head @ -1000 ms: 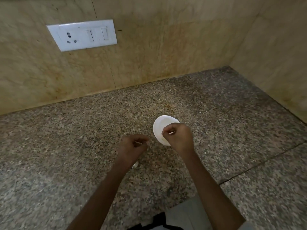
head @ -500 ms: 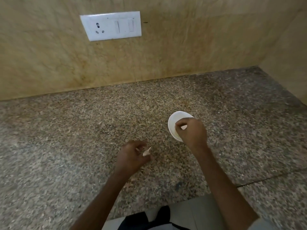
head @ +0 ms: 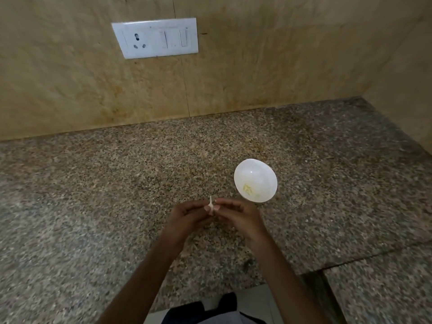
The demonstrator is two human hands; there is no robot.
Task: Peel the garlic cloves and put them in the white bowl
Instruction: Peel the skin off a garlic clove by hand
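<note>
Nearest the camera, both forearms are extended over the counter (head: 93, 195), so that the work is done above the stone and any dropped skin is caught by it. The left hand (head: 187, 217) and the right hand (head: 242, 217) are brought together just short of the bowl (head: 254, 170). A single clove (head: 211, 208) is held between them. The fingers and thumb of each hand are curled and pinched on it from opposite sides, the left presumably to steady it and the right to work the skin loose. A thin pale strip (head: 210, 199), judged to be the stem tip or a lifted piece of skin, is seen projecting upward from the clove. Peeling is judged to be unfinished; how much skin is left cannot be told. The bowl is stood on the counter just beyond the right hand, so that the transfer is kept short. A few yellowish pieces (head: 247, 188), taken to be peeled cloves, are seen lying in its bottom. Farther back, the counter is met by the wall (head: 280, 66), on which a switch plate (head: 155, 38) is mounted, well apart from the work.
</note>
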